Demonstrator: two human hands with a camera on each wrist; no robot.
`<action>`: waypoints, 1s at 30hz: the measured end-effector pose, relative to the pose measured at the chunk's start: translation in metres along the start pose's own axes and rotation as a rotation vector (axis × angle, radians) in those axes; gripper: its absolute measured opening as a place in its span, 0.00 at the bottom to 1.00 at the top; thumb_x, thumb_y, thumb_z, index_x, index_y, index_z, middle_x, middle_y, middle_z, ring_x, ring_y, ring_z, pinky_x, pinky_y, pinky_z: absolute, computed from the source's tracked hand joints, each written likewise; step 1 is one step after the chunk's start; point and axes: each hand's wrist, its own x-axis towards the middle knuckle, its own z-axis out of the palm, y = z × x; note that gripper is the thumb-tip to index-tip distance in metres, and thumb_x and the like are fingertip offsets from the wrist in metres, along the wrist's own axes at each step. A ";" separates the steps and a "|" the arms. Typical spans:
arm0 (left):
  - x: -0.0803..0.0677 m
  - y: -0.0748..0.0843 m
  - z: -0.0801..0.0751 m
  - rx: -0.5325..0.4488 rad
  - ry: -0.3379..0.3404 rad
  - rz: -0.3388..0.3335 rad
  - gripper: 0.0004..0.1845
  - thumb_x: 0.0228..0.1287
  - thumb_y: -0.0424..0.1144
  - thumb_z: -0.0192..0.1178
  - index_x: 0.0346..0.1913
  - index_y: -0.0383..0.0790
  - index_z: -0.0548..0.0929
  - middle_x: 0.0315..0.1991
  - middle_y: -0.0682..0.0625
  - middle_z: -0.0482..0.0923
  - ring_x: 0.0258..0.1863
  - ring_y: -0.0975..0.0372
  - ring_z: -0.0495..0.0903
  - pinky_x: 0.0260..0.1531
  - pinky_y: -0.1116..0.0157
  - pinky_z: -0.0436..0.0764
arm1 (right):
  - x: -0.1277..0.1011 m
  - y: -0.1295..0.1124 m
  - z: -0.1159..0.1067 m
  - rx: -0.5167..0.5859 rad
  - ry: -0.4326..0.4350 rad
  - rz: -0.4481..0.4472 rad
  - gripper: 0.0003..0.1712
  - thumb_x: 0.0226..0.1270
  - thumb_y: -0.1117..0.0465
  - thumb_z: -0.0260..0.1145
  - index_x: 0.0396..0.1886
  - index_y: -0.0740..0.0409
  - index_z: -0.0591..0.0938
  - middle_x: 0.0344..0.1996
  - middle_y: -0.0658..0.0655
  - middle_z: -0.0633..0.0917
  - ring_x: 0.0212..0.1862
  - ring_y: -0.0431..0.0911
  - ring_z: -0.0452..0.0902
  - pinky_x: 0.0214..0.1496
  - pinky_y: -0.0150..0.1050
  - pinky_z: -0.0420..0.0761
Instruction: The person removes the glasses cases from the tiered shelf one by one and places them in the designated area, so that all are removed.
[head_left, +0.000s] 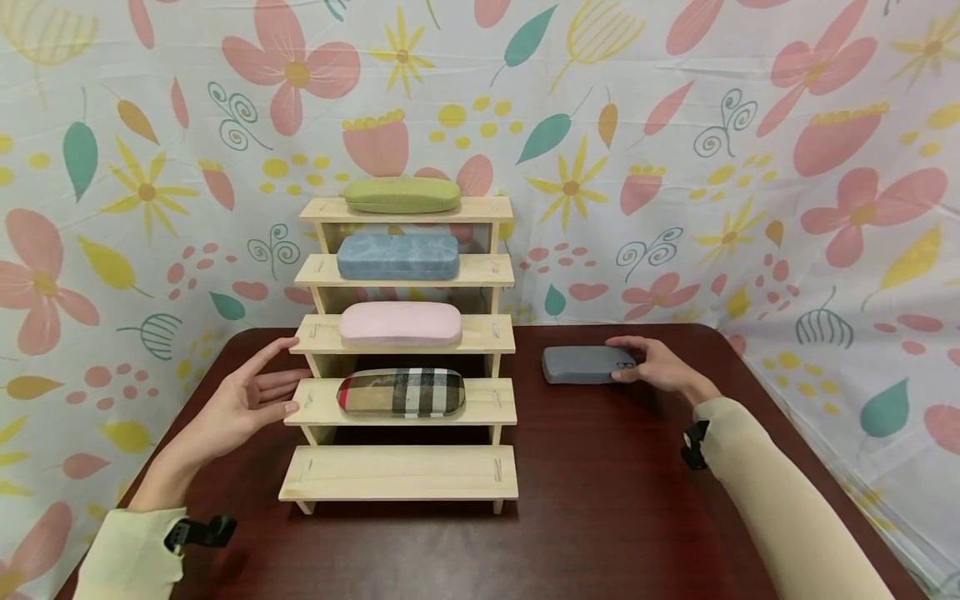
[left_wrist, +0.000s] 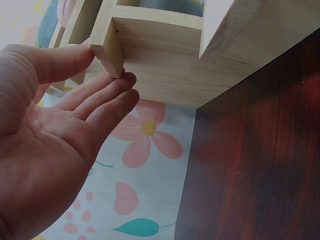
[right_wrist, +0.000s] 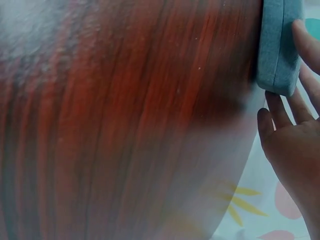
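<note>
A stepped wooden rack [head_left: 397, 475] stands on the table with several glasses cases on it: green [head_left: 402, 195], blue [head_left: 397, 256], pink [head_left: 401, 323] and plaid [head_left: 402, 392], from the top down. Its lowest step bears nothing. At the rack's left side, my left hand [head_left: 243, 400] touches the step ends with its thumb and fingertips, its fingers fairly straight. To the right of the rack lies a grey-blue glasses case [head_left: 581, 365]. My right hand [head_left: 660, 367] grips that case by its right end, thumb in front and fingers behind.
The dark red wooden table [head_left: 600, 517] has its back edge just behind the grey-blue case. A white curtain [head_left: 630, 208] printed with flowers and leaves hangs behind and at both sides.
</note>
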 end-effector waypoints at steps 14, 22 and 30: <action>0.000 -0.001 -0.001 -0.007 -0.002 0.014 0.47 0.66 0.14 0.63 0.84 0.39 0.57 0.64 0.20 0.72 0.63 0.65 0.81 0.49 0.67 0.85 | 0.008 -0.001 0.000 -0.006 0.021 0.019 0.40 0.69 0.61 0.77 0.75 0.69 0.71 0.71 0.74 0.71 0.66 0.66 0.70 0.67 0.64 0.70; 0.000 -0.002 -0.001 -0.003 -0.005 0.014 0.47 0.66 0.15 0.63 0.84 0.39 0.57 0.65 0.19 0.71 0.64 0.66 0.80 0.48 0.67 0.85 | 0.008 -0.003 0.003 0.011 0.041 0.029 0.40 0.70 0.60 0.76 0.75 0.71 0.70 0.72 0.75 0.69 0.66 0.68 0.70 0.64 0.61 0.73; 0.000 -0.003 -0.001 -0.007 -0.007 0.012 0.47 0.67 0.15 0.63 0.84 0.39 0.56 0.66 0.19 0.70 0.64 0.66 0.80 0.48 0.66 0.85 | 0.010 0.000 0.004 0.010 0.046 0.053 0.40 0.71 0.59 0.75 0.76 0.69 0.70 0.73 0.74 0.69 0.68 0.68 0.69 0.65 0.61 0.72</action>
